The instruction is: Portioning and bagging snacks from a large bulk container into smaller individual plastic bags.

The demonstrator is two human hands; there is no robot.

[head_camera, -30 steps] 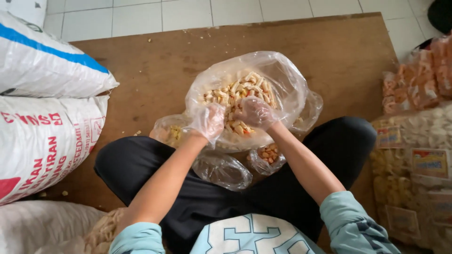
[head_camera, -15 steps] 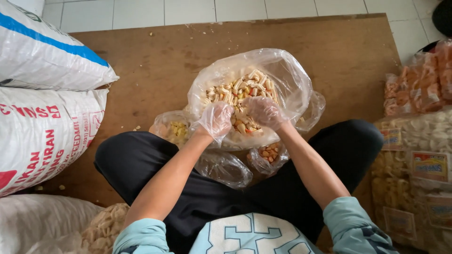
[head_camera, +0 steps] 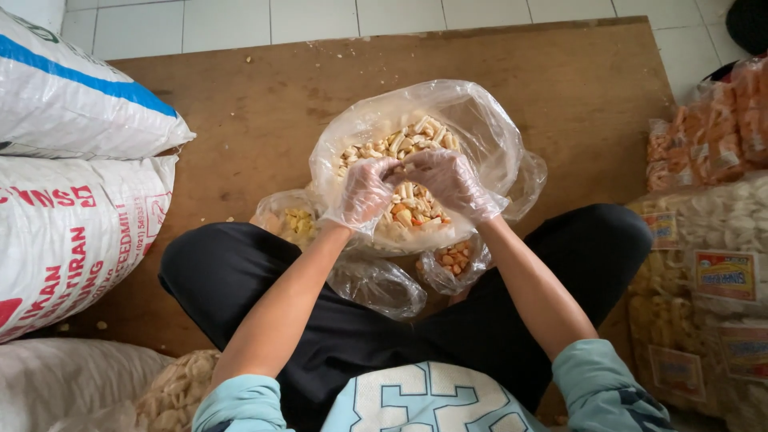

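A large clear plastic bag [head_camera: 480,120] full of pale and orange snack pieces [head_camera: 404,144] sits open on the wooden floor between my crossed legs. Both my hands wear thin clear plastic gloves and reach into it. My left hand [head_camera: 364,190] and my right hand [head_camera: 448,182] meet over the snacks, fingers bent and pinching a few pieces. Smaller clear bags lie against the big one: one with yellow snacks [head_camera: 290,222], one with orange pieces [head_camera: 452,260], and a crumpled one [head_camera: 376,284] on my lap.
Two big white woven sacks [head_camera: 72,176] are stacked at the left. Packed snack bags [head_camera: 712,240] pile up at the right. A sack of pale crackers [head_camera: 172,392] lies at my lower left. White floor tiles [head_camera: 320,16] begin beyond the wooden board [head_camera: 264,104].
My hands have stayed in the big bag, shifting slightly and drawing closer together over the snacks. The view has tilted down a little.
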